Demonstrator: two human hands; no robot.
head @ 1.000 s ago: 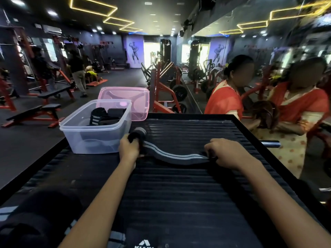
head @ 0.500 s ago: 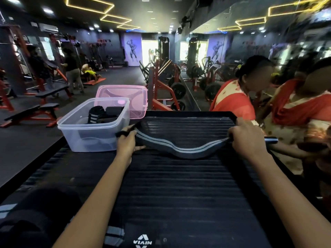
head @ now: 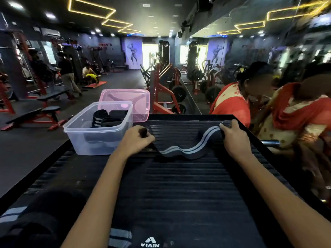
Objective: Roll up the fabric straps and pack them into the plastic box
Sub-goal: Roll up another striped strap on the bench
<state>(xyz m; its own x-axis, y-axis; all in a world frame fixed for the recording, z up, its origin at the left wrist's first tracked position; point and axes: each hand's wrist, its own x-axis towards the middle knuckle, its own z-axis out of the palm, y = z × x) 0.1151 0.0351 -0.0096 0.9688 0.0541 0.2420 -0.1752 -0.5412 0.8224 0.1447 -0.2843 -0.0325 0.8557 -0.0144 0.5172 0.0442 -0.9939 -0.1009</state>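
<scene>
Slacker now, strap (head: 186,149) between both hands' grips.

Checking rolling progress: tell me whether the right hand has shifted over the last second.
Yes. The right hand moved right and away, toward the black ribbed mat's far right edge.

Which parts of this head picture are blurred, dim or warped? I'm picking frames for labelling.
Head view: the strap and both hands, left and right, are fairly sharp; the right edge by the mirror smears with blur; wide-angle bend curves the ceiling lights; the room is dim, with a blown-out doorway; the clear box shows soft glare.
</scene>
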